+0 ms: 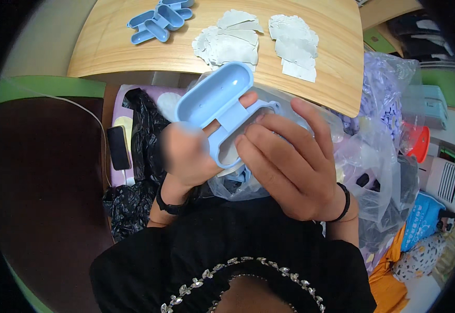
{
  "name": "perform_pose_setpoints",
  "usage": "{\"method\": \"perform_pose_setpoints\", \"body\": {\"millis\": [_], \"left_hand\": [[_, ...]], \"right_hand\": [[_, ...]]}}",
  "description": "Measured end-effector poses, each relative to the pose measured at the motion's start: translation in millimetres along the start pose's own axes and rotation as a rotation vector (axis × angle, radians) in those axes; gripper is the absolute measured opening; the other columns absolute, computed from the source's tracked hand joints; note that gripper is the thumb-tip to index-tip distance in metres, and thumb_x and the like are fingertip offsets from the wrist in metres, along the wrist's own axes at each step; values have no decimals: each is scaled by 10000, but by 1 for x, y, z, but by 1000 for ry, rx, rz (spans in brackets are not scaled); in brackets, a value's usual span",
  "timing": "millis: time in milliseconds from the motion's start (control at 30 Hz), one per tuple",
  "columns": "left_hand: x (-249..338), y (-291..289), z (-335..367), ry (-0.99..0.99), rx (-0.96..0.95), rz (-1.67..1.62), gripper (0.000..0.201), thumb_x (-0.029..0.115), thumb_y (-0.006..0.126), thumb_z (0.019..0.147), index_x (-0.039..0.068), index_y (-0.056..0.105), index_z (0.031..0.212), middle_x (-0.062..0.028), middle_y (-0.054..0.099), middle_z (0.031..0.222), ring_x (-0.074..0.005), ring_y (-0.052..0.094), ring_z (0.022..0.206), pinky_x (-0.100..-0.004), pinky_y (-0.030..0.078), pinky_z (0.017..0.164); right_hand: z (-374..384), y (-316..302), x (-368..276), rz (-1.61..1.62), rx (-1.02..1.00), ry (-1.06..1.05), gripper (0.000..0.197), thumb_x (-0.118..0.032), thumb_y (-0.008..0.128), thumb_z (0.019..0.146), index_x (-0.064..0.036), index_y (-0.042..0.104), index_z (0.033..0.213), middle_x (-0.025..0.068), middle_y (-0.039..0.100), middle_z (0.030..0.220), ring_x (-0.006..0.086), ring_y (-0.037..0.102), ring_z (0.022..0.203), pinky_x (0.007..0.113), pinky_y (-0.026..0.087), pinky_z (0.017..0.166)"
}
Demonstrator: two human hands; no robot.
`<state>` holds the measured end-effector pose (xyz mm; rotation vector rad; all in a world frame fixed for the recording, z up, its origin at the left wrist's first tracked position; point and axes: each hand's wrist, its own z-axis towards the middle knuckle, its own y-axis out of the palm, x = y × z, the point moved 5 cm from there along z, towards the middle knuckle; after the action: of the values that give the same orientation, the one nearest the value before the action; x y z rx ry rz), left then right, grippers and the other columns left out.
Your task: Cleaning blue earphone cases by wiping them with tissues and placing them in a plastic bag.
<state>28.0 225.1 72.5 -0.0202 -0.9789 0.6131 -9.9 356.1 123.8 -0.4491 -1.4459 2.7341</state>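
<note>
A light blue oblong case [214,97] hangs open in front of my chest, its lid swung up and to the left on a wide hinge. My left hand [186,161] is wrapped round it from the left, with fingers behind the hinge; part of this hand is blurred. The fingertips of my right hand [292,169] reach into the lower half, against a whitish lining along its inside. Whether a separate piece is pinched there, I cannot make out. Beyond the case, a pile of pale grey-white sheet pieces [230,47] and a second stack [295,44] lie on the table.
More open blue cases [157,23] lie at the far left of the wooden table [337,52]. To my left are a black plastic bag [146,122] and a phone [118,148] on a cable. Clear plastic bags [365,156] fill the right side, near a red container [419,141].
</note>
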Motion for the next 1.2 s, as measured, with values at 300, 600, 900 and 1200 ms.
{"method": "perform_pose_setpoints", "body": {"millis": [300, 600, 900, 1200], "left_hand": [[-2, -10, -3, 44, -33, 107, 425, 74, 754, 668, 11, 667, 1079, -146, 661, 1068, -265, 625, 1035, -335, 472, 898], [-6, -45, -19, -226, -207, -21, 499, 316, 844, 603, -34, 693, 925, -125, 695, 878, -240, 663, 863, -337, 495, 823], [-33, -35, -51, -653, -87, -805, 675, 479, 846, 553, -31, 637, 942, -108, 662, 748, -133, 628, 653, -216, 489, 599], [-35, -26, -45, -779, -52, -1648, 684, 666, 509, 792, -15, 564, 824, -83, 555, 551, -123, 508, 404, -223, 361, 350]], "right_hand": [[4, 17, 2, 204, 13, 70, 225, 20, 620, 691, -46, 639, 906, 82, 590, 968, 231, 594, 881, 458, 423, 926], [39, 51, 104, 484, 163, 271, 193, -96, 685, 773, -36, 666, 955, 106, 611, 911, 207, 600, 793, 309, 492, 747], [64, 116, 168, 196, -152, 415, 278, -213, 719, 766, -14, 668, 953, 103, 633, 823, 191, 604, 723, 288, 497, 674], [68, 123, 186, 282, -296, 534, 244, -182, 685, 776, 14, 675, 921, 109, 668, 783, 158, 619, 725, 272, 499, 688]]}}
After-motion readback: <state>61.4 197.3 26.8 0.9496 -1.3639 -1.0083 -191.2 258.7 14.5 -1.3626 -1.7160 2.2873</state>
